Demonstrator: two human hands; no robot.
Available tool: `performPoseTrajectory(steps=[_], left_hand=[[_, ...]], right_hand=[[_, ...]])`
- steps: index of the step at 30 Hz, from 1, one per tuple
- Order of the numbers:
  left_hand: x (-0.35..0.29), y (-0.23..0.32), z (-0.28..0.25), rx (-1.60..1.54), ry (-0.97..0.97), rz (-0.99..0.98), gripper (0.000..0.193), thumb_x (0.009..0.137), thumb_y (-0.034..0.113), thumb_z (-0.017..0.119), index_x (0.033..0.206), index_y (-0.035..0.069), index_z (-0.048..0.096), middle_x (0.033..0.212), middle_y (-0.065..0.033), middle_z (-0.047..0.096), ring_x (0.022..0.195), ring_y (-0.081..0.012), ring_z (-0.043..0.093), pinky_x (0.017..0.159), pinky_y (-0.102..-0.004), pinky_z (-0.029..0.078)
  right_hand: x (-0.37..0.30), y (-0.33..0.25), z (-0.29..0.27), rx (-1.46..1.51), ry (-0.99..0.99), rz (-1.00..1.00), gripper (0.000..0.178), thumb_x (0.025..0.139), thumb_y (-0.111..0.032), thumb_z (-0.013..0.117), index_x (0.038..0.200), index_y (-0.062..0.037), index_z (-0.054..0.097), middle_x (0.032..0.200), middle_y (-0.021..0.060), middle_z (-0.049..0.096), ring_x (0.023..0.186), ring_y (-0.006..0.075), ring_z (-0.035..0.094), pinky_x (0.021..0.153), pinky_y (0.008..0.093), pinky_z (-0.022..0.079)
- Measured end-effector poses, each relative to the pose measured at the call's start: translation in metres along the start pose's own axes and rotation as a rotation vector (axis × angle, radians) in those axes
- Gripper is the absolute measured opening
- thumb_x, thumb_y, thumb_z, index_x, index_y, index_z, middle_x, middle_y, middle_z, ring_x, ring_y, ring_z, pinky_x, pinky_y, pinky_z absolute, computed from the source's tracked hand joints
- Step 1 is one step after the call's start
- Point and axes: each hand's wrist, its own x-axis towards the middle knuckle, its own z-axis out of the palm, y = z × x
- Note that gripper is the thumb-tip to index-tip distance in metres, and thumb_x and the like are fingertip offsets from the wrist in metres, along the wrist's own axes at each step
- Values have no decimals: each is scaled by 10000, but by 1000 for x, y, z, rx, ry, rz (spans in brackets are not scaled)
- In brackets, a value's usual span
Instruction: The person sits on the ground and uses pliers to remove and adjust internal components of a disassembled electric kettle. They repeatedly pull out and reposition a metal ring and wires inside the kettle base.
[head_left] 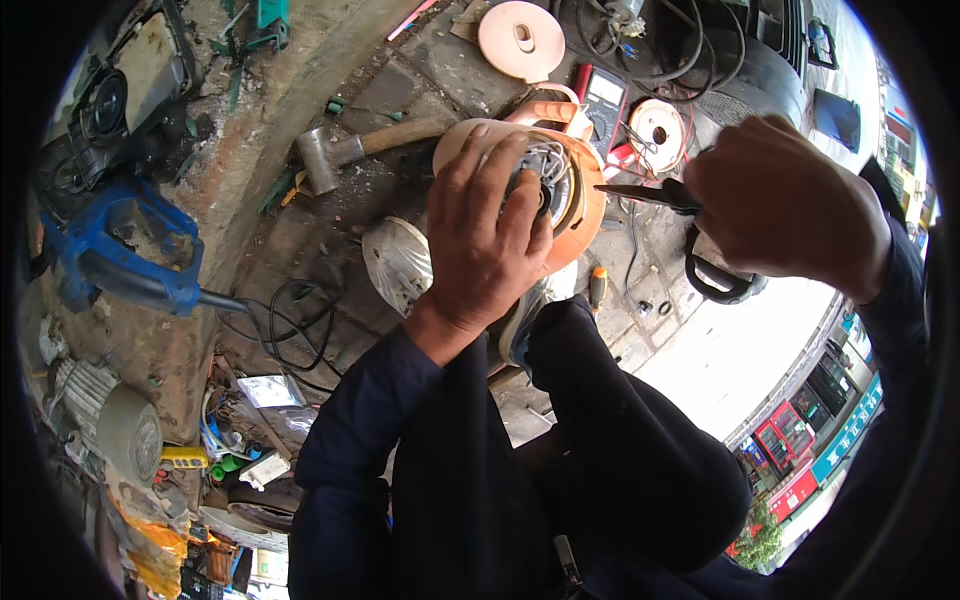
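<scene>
An orange round housing (586, 218) with wires and a metal ring showing inside sits between my shoes. My left hand (487, 215) lies over its near left side, fingers bent over the opening and holding it. To the right, my right hand (785, 205) is closed round a dark tool with a pointed tip (640, 194), which points left at the housing's rim. The fist hides the middle of this tool, so its exact kind is unclear. A black loop (715, 285) shows below the fist; whether it belongs to the tool I cannot tell.
A hammer (375, 142) lies left of the housing. Beyond are a pink lid (521, 41), a red multimeter (603, 100) and a pale disc with wires (657, 132). A screwdriver (598, 288) lies nearby. On the left are a blue power tool (125, 255) and a grey motor (108, 420).
</scene>
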Motion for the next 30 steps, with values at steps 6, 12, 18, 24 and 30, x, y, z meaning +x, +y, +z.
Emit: performPoseTrajectory(steps=[6, 12, 18, 24, 30], left_hand=[[1, 1, 0, -56, 10, -8, 429, 778, 84, 891, 1179, 26, 751, 1514, -194, 622, 1441, -465, 579, 1182, -555, 497], [3, 2, -2, -85, -52, -19, 459, 749, 52, 899, 1181, 32, 745, 1509, -208, 630, 1444, -469, 575, 1187, -558, 501], [1, 5, -5, 95, -77, 8, 439, 770, 88, 900, 1177, 44, 744, 1494, -196, 634, 1432, -461, 584, 1161, -547, 523], [2, 4, -4, 103, -83, 27, 449, 776, 86, 895, 1195, 51, 739, 1512, -185, 621, 1432, -453, 584, 1171, -542, 516], [2, 3, -5, 110, -99, 33, 462, 781, 90, 898, 1207, 47, 727, 1520, -183, 618, 1438, -450, 578, 1175, -544, 511]], right_hand=[[-73, 6, 69, 521, -377, 698, 319, 946, -314, 729, 959, 3, 762, 834, 208, 747, 823, 414, 742, 809, 520, 580], [-101, -3, 278, 692, -496, 900, 567, 909, -457, 750, 1085, 81, 781, 1002, 321, 777, 976, 478, 769, 890, 528, 598], [-90, -11, 377, 904, -488, 968, 527, 890, -433, 767, 992, 83, 805, 975, 339, 774, 974, 476, 785, 883, 528, 611], [-79, -13, 397, 796, -456, 917, 471, 879, -364, 738, 1001, 87, 802, 1027, 333, 779, 1008, 486, 778, 921, 530, 617], [-75, -18, 406, 798, -430, 939, 438, 863, -290, 703, 1017, 108, 801, 1050, 344, 779, 1046, 493, 772, 941, 536, 614]])
